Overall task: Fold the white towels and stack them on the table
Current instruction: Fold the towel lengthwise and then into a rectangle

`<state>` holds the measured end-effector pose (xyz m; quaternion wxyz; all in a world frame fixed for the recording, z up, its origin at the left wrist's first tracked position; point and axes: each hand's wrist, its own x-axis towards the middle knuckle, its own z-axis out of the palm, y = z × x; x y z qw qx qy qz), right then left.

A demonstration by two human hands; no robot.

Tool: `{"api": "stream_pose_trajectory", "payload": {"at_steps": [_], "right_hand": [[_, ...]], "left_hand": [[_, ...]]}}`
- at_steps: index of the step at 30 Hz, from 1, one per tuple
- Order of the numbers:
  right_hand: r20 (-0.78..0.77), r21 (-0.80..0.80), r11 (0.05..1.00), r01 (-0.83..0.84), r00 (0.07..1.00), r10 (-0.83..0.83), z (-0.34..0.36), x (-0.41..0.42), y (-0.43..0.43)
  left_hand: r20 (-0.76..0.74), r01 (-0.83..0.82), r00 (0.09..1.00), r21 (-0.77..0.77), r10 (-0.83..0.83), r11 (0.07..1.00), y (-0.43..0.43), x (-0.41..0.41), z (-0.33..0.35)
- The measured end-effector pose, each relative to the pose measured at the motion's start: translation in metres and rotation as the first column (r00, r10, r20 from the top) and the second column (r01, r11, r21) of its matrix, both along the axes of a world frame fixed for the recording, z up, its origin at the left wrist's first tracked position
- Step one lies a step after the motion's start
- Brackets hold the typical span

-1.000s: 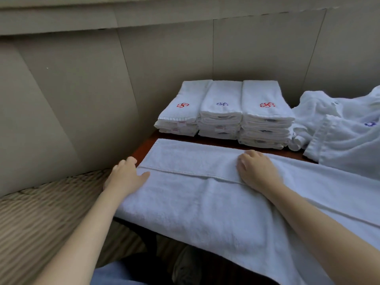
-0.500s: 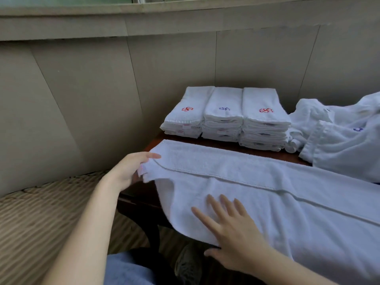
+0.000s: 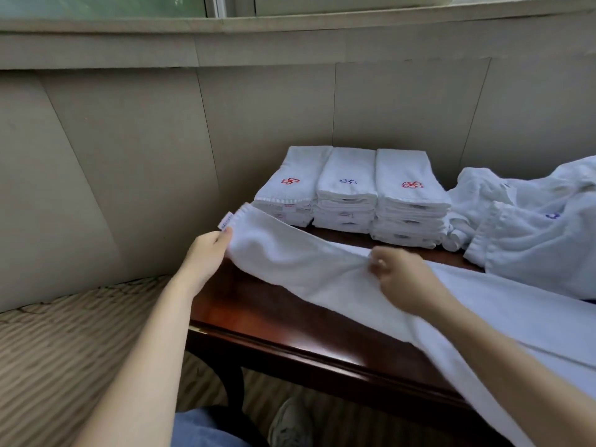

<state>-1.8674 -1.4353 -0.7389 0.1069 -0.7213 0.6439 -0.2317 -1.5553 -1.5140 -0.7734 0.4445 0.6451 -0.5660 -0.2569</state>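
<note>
A long white towel (image 3: 309,269), folded lengthwise into a narrow band, runs across the dark wooden table (image 3: 290,330) from upper left to lower right. My left hand (image 3: 206,253) grips its left end, which is lifted off the table with a small label showing. My right hand (image 3: 400,272) pinches the towel near its middle. At the back of the table stand three stacks of folded white towels (image 3: 351,191) with red and blue embroidered marks.
A heap of unfolded white towels (image 3: 529,221) lies at the back right. A panelled wall (image 3: 129,156) rises close behind and to the left of the table. Striped carpet (image 3: 64,343) covers the floor at left, and a shoe (image 3: 290,424) shows below the table edge.
The towel's near half has been brought up onto the table, making a narrower band. My left hand lifted the left end; my right hand moved from lying flat on the hanging part to pinching the middle.
</note>
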Motion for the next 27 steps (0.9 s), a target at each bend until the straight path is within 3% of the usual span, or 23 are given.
{"api": "stream_pose_trajectory", "payload": {"at_steps": [3, 6, 8, 10, 12, 14, 18, 21, 24, 27], "right_hand": [[-0.121, 0.024, 0.998, 0.061, 0.991, -0.058, 0.023, -0.013, -0.056], [-0.249, 0.083, 0.995, 0.055, 0.968, -0.032, 0.023, -0.021, -0.108], [-0.329, 0.182, 0.983, -0.002, 0.942, 0.063, 0.004, -0.023, -0.131], [-0.379, 0.260, 0.965, -0.025, 0.917, 0.126, -0.026, -0.025, -0.141], [-0.387, 0.231, 0.973, 0.015, 0.919, 0.078, -0.052, -0.026, -0.142], [-0.408, 0.152, 0.988, 0.042, 0.913, 0.024, -0.063, -0.026, -0.143], [-0.380, 0.124, 0.992, 0.034, 0.925, 0.016, -0.062, -0.031, -0.143], [-0.357, 0.097, 0.993, 0.073, 0.934, -0.034, -0.065, -0.032, -0.140], [-0.305, 0.118, 0.985, 0.128, 0.948, -0.086, -0.064, -0.030, -0.136], [-0.276, 0.183, 0.971, 0.154, 0.956, -0.099, -0.060, -0.032, -0.130]], "left_hand": [[-0.037, -0.080, 0.996, -0.003, 0.080, 0.997, -0.020, -0.009, -0.004], [0.183, -0.170, 0.968, -0.020, 0.170, 0.985, -0.036, -0.023, -0.010], [0.246, -0.221, 0.943, -0.048, 0.226, 0.974, -0.046, -0.029, -0.015], [0.201, -0.224, 0.950, -0.096, 0.239, 0.970, -0.056, -0.033, -0.020], [0.141, -0.161, 0.975, -0.091, 0.172, 0.983, -0.062, -0.034, -0.023], [0.143, -0.103, 0.984, -0.011, 0.104, 0.995, -0.062, -0.035, -0.023], [0.369, -0.068, 0.928, 0.316, -0.056, 0.946, -0.056, -0.023, -0.015], [0.313, 0.000, 0.927, 0.551, -0.207, 0.834, -0.047, -0.014, -0.007], [0.482, -0.125, 0.852, 0.567, -0.204, 0.814, -0.039, -0.010, -0.002], [0.663, -0.357, 0.748, 0.449, -0.037, 0.819, -0.032, -0.017, 0.000]]}}
